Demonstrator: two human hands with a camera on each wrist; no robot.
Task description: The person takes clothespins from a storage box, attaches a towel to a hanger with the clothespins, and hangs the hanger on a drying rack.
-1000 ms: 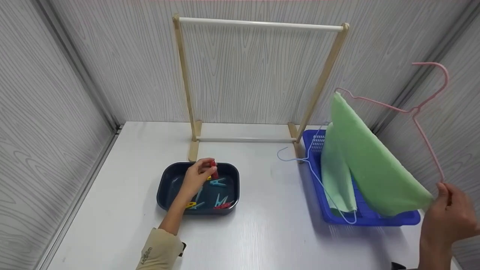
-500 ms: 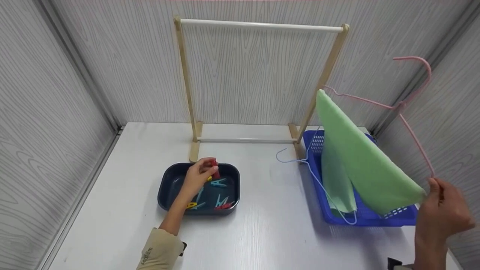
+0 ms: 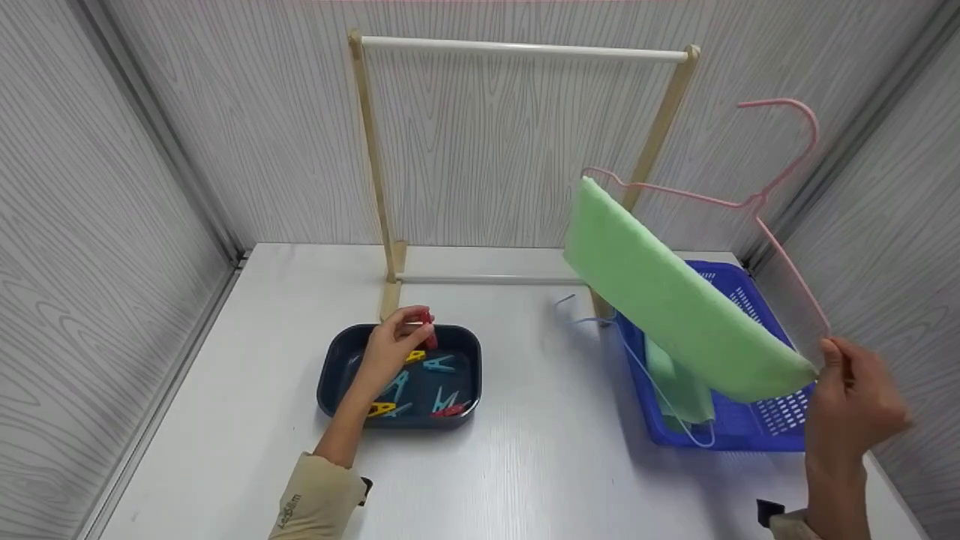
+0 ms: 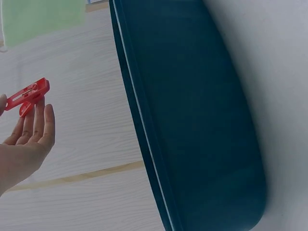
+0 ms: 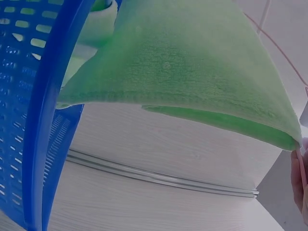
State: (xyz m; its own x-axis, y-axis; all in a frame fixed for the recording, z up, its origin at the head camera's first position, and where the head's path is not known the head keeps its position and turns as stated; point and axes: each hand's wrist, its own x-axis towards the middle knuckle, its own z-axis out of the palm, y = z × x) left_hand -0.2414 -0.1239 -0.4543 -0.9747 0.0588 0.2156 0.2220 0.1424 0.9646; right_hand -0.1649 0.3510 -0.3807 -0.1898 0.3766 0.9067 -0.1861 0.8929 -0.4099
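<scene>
Fingers [image 4: 49,126] of the left hand [image 3: 390,349] pinch a red peg [image 3: 429,330]; the right hand [image 3: 859,394] pinches a tilted hanger [image 3: 691,196] bearing cloth [image 3: 667,296] near the rack [image 3: 517,49] (gathering, seemingly); next probably calls for levelling it.

Left grip [image 3: 390,350] and right grip [image 3: 859,394] pinch, well apart.

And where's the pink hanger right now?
The pink hanger is at the right of the head view, held up in the right hand, with the green cloth on it hiding part of the blue basket.
</scene>
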